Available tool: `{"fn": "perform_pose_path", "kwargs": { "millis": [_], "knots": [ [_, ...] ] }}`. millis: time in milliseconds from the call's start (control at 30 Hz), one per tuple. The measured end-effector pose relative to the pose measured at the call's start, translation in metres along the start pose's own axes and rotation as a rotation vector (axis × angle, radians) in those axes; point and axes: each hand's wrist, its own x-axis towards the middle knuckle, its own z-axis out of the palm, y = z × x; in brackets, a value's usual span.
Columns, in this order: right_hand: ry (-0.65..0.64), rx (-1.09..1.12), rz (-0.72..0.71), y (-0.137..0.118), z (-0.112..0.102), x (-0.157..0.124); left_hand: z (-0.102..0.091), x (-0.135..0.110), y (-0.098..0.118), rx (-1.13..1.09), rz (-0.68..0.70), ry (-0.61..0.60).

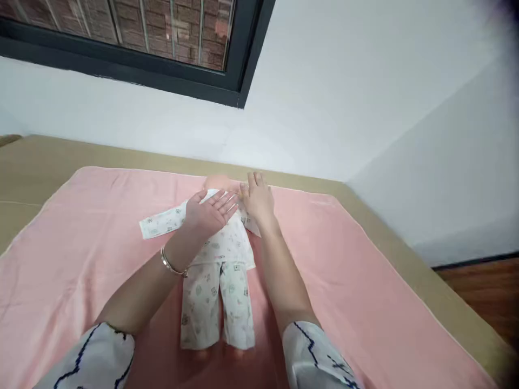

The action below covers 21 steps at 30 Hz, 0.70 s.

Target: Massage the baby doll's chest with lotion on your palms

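A baby-sized figure, seemingly a doll, lies on a pink cloth with its smooth head (217, 182) toward the wall. It wears a white printed long-sleeved top (227, 243) and matching trousers (217, 308). One sleeve (162, 222) stretches out to the left. My left hand (213, 210) is open, palm turned up, over the upper part of the top; whether it touches the cloth I cannot tell. Beside it, my right hand (258, 200) has its fingers extended near the figure's shoulder, covering part of the other sleeve (251, 224). Neither hand visibly holds anything.
The pink cloth (324, 270) covers much of a tan padded surface (105, 149). Behind it rises a white wall (308, 97) with a dark-framed window (239, 81). Wooden flooring (482, 286) shows at the right.
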Motion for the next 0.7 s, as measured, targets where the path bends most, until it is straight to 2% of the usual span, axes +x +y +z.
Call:
{"fn": "perform_pose_path", "kwargs": {
  "millis": [167,300,433,467,533,600,700],
  "knots": [
    [-0.038,-0.026,-0.026,-0.002,0.001,-0.011,0.005,-0.026,0.015,0.050,0.003,-0.018],
    [-0.044,0.045,-0.040,-0.007,0.000,-0.012,0.011,-0.052,0.018,0.176,0.018,-0.046],
    [0.047,0.184,-0.111,-0.034,-0.019,-0.026,0.016,-0.061,0.017,0.316,0.024,0.059],
    [0.034,0.238,-0.160,-0.045,-0.024,-0.034,0.017,-0.062,0.016,0.334,0.013,0.059],
    [-0.052,0.351,-0.286,-0.066,-0.033,-0.052,0.019,-0.067,0.015,0.359,-0.035,-0.020],
    [-0.074,0.387,-0.387,-0.082,-0.040,-0.073,0.021,-0.077,0.011,0.382,-0.068,-0.131],
    [0.044,0.440,-0.424,-0.092,-0.052,-0.098,0.021,-0.098,0.002,0.404,-0.067,-0.256]
  ]
}}
